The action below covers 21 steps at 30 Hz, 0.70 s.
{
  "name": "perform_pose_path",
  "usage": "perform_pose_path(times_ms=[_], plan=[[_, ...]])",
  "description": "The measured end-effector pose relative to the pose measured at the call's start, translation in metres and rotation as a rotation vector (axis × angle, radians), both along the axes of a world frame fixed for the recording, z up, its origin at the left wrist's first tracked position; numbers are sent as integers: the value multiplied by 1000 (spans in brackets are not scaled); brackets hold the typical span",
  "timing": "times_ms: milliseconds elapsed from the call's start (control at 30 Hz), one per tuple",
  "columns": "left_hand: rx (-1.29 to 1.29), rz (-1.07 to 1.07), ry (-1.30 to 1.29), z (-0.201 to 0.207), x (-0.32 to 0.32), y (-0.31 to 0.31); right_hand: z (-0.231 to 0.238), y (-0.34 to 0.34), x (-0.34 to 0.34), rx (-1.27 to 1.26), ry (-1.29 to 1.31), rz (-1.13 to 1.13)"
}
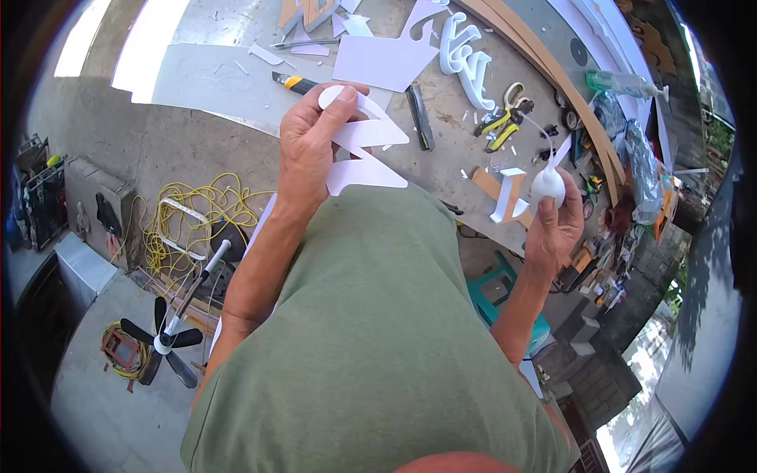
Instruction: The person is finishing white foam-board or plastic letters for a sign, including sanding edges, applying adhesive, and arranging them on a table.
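Note:
My left hand (309,142) pinches a flat white cut-out letter shape (367,135) between thumb and fingers, close to my body at the table's near edge. A utility knife (293,82) with a yellow and black handle lies just beyond that hand. In my right hand (558,229) is a small white squeeze bottle (547,188), held upright, its thin curved nozzle pointing up. The bottle is apart from the cut-out. On the table beside the bottle stands a raised white and brown letter piece (506,197). A dark narrow bar (420,118) lies right of the cut-out.
Yellow-handled pliers (505,118), a white sheet offcut (380,63) and white raised lettering (469,63) lie across the table. Long brown strips (544,71) line its right side. Left on the floor are a tangled yellow cord (189,213) and a fan (164,343). A green stool (493,292) stands below.

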State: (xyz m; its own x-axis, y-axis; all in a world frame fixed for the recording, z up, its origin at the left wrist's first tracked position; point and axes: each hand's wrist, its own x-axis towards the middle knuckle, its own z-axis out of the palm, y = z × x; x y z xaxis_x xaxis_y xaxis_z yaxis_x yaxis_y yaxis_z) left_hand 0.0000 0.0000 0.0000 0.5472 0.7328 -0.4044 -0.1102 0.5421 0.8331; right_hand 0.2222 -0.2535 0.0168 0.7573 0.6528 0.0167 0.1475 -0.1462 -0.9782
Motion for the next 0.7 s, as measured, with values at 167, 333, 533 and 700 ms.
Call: perform_pose_path(times_ms=[167, 333, 533, 700], plan=[[-87, 25, -33, -11, 0, 0, -41, -4, 6, 382, 651, -109], [-108, 57, 15, -29, -5, 0, -71, -15, 8, 374, 682, -214], [-120, 78, 12, -51, -19, 1, -97, -38, 33, 331, 463, -374], [-113, 102, -14, -62, -22, 3, -127, -65, 62, 183, 256, -502]])
